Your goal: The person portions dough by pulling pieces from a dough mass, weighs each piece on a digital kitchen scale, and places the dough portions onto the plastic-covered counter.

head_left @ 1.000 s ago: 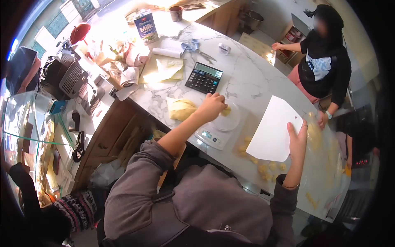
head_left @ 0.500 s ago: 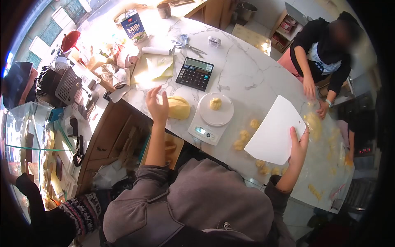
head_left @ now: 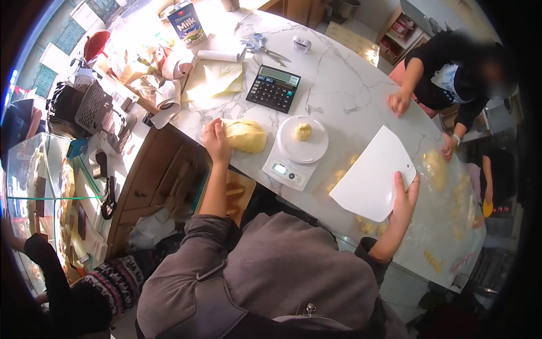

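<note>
My left hand (head_left: 217, 142) is at the left end of a large yellow dough lump (head_left: 246, 136), its fingers drawn together against it. In my right hand (head_left: 404, 198) is a big white dough scraper (head_left: 375, 175), gripped at its right edge with the thumb on top. Between the two hands stands a white kitchen scale (head_left: 287, 169) with a lit display. One small dough ball (head_left: 303, 132) sits on its round plate. Several dough pieces (head_left: 367, 225) lie near the scraper, partly hidden beneath it.
Beyond the scale lie a black calculator (head_left: 273, 88) and scissors (head_left: 265, 48). A milk carton (head_left: 187, 24) stands at the back left. Across the table, a co-worker's hands (head_left: 399, 103) are near plastic-covered dough (head_left: 434, 168). Another person's hand with a yellow tool (head_left: 488, 208) shows at far right.
My left hand has closed in on the large dough lump from an open pose beside it. The scraper stays in my right hand. The co-worker's one hand has lifted away from the dough.
</note>
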Demonstrator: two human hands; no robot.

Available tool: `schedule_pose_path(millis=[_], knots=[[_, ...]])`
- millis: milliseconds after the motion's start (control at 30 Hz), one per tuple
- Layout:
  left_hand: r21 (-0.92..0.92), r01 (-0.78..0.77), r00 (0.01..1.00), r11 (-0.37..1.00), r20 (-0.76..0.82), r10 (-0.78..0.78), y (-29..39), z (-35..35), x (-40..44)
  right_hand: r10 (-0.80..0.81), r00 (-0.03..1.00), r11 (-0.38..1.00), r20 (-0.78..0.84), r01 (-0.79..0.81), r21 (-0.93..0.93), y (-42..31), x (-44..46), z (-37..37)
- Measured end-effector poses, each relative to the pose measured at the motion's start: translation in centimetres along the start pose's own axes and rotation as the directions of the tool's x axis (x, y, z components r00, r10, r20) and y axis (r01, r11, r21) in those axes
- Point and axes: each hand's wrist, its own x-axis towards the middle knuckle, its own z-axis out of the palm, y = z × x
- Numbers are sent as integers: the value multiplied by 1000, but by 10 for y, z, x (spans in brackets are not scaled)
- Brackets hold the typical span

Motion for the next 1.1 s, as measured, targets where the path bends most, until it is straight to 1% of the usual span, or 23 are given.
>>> schedule_pose_path(millis=[133,333,633,733,833,933,1033,1100], knots=[[20,-40,999,999,18,40,-3,-2,1,-8,1000,1000,-2,8,-24,0,2,-1],[-22,-3,1000,1000,0,3,3,-2,0,-2,1000,1000,20,2,-22,-5,-1,8],[-22,12,1000,1000,18,-12,-7,-4,0,-5,997,999,71,8,-33,-5,0,15],[-98,91,996,991,17,-89,-9,-9,0,-3,997,999,81,6,-34,-6,1,21],[-291,220,975,931,49,-215,-13,-18,0,-4,997,999,74,7,-34,-10,2,28],[-190,239,968,952,119,-220,-11,-32,-10,-4,997,1000,82,6,-26,-13,7,37],[-198,291,953,936,150,-265,5,-39,-15,6,996,1000,89,-4,-15,-16,10,48],[-65,90,982,994,170,-77,29,-31,-11,19,995,1000,96,-17,-13,-10,9,51]])
